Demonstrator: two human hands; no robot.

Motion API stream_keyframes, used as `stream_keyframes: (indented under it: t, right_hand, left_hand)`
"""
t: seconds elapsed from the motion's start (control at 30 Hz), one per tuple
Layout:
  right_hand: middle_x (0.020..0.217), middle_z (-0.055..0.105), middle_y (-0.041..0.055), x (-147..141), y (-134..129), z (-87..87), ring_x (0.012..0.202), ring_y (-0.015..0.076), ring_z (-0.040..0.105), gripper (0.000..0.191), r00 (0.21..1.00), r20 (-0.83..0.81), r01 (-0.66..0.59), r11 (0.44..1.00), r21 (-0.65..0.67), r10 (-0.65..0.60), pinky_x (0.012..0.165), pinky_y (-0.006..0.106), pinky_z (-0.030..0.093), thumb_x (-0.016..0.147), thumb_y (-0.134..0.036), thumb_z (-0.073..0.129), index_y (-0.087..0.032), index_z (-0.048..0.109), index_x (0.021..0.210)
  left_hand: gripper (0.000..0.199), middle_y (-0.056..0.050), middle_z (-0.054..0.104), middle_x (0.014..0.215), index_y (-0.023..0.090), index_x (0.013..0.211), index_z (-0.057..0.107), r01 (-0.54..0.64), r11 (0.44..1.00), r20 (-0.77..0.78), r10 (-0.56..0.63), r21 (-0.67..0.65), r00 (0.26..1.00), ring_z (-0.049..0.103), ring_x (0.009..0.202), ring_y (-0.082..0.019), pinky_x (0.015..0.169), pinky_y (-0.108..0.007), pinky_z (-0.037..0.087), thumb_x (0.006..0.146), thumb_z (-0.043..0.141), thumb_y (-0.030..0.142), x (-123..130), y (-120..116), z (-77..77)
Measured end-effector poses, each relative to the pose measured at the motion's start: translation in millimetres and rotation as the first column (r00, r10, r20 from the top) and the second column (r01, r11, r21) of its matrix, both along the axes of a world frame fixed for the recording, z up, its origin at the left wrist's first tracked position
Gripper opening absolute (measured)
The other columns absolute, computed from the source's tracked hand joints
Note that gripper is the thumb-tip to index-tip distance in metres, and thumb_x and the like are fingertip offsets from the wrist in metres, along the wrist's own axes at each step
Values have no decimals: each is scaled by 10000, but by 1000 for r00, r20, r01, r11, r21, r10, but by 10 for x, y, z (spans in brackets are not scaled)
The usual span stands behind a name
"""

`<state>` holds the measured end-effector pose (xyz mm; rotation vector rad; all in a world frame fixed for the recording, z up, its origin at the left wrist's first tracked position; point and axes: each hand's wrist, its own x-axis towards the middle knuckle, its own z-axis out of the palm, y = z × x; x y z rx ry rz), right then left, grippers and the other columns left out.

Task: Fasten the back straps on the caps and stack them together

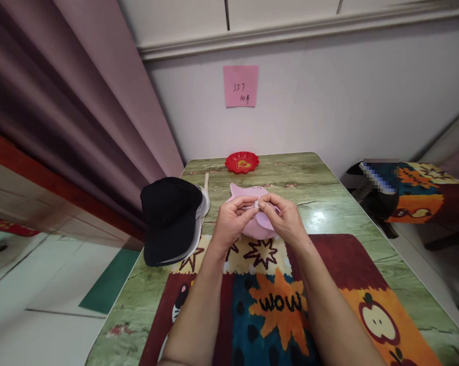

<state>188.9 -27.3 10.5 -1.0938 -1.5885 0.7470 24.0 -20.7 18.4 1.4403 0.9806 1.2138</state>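
Both my hands meet over a pink dish with ear-like points point(239, 192). Between the fingertips is a small whitish, striped piece point(256, 204), too small to name. My left hand point(235, 221) pinches it from the left with thumb and fingers. From the other side, my right hand point(283, 216) closes thumb and forefinger on it. The hands cover much of the dish, which sits at the far edge of a colourful placemat point(275, 303).
Dark caps point(170, 218), stacked over a pale one, lie on the table's left edge, with a flat pale stick point(206, 181) beside them. A red scalloped dish point(242, 162) stands at the back near the wall. A purple curtain point(111, 91) hangs left; another patterned mat point(424, 193) lies right.
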Motion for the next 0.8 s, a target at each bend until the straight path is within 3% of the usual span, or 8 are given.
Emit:
stream_keyframes:
  t: [0.2,0.37,0.5,0.67,0.8]
  right_hand:
    - [715,678,14,-15,52,-119,682,171,608,257,991,-136,-23,994,-102,8,672,292,452,918,-401,619,-207,662,756]
    - [711,683,19,-26,58,-127,665,169,596,280,993,-120,-1,994,-113,-13,669,290,460,914,-425,617,-208,658,742]
    - [733,690,13,-49,46,-107,669,165,592,268,995,-84,52,995,-88,-59,659,280,438,918,-432,603,-212,670,781]
    - [753,703,10,-56,16,-55,676,167,611,255,997,-11,70,996,-53,-71,657,283,430,934,-418,589,-218,678,804]
    - [808,740,18,-45,-16,23,757,191,666,183,985,122,114,992,56,-120,784,323,464,932,-376,610,-225,711,919]
  left_hand:
    - [300,-107,776,1042,145,1028,759,-24,1000,-29,24,13,999,726,836,-191,770,-296,578,769,799,292,2,11,-36]
    - [265,-96,770,1052,155,1037,742,-25,998,-69,29,54,997,722,829,-174,757,-275,566,799,755,272,17,29,-65]
    - [379,-57,757,992,198,1132,656,-65,995,-80,71,77,994,710,814,-156,717,-245,541,783,782,276,21,35,-82]
    - [228,-19,698,828,191,900,587,-25,996,-37,29,86,999,662,718,-125,678,-230,511,858,714,375,27,21,-43]
    - [199,7,640,722,179,816,601,-57,996,-27,59,75,998,595,632,-105,631,-221,480,872,674,357,26,12,4]
